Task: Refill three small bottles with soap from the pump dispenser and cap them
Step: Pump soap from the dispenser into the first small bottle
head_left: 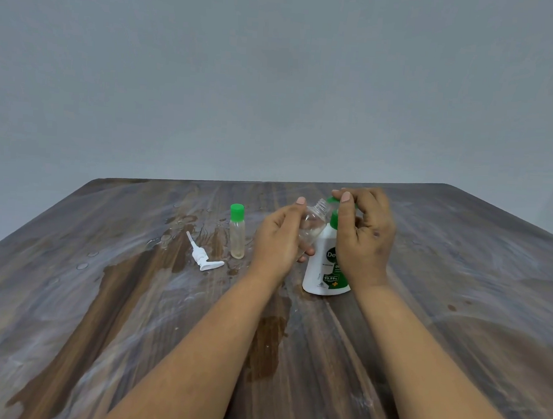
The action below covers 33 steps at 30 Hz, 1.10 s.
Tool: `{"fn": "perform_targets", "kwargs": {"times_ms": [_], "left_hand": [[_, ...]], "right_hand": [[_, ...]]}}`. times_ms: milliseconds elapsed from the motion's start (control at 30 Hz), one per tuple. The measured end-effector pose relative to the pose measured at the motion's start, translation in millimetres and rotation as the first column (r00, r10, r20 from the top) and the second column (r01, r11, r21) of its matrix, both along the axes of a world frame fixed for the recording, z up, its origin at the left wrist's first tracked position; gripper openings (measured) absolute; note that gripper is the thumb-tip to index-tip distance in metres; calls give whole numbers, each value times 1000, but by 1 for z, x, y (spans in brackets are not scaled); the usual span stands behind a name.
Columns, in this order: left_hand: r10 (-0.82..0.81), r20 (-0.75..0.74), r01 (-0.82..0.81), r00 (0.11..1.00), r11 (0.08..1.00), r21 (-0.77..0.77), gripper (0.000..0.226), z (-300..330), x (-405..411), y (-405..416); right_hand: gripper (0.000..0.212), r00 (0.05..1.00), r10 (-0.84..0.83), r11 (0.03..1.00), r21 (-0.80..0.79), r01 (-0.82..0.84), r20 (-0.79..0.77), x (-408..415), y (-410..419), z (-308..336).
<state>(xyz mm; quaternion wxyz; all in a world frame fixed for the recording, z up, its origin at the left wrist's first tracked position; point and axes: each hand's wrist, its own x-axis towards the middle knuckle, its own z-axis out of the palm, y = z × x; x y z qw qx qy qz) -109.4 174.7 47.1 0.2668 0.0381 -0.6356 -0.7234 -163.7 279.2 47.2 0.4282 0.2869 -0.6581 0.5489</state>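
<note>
From the head camera, the person's left hand point(280, 238) curls round a small clear plastic bottle point(313, 226), holding it tilted with its threaded, uncapped neck pointing up and to the right, above the wooden table point(456, 317). The right hand point(362, 234) is raised just beside that neck, fingers bent; a bit of green shows at its fingertips, apparently a small green cap point(331, 200), though the blur makes it hard to tell whether the fingers truly pinch it. Behind both hands stands a white soap bottle with a green collar point(321, 273), upright on the table; its label reads "De…" in white on a dark oval, partly hidden by the right hand, and "99.99%" lower down on a green patch. To the left stands a second small clear bottle with a green cap point(237, 231), upright and closed, holding a pale yellowish liquid. Further left, a white pump head point(201, 253) lies on its side on the tabletop, which is streaked with wet patches and droplets point(82, 266).
</note>
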Motion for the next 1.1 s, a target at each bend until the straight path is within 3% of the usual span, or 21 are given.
{"fn": "perform_targets", "kwargs": {"times_ms": [433, 600, 800, 1100], "left_hand": [[3, -5, -3, 1000, 1000, 8, 43, 2, 2, 1], [1, -1, -1, 1000, 1000, 15, 35, 3, 3, 1], [31, 2, -31, 1000, 999, -8, 36, 4, 2, 2], [9, 32, -11, 999, 998, 54, 36, 3, 0, 2]], "right_hand": [[22, 1000, 2, 1000, -5, -2, 14, 0, 0, 0], [22, 999, 6, 1000, 7, -6, -37, 1, 1, 2], [23, 988, 5, 989, 144, 17, -151, -4, 2, -1], [26, 989, 42, 998, 47, -36, -139, -8, -2, -7]]}}
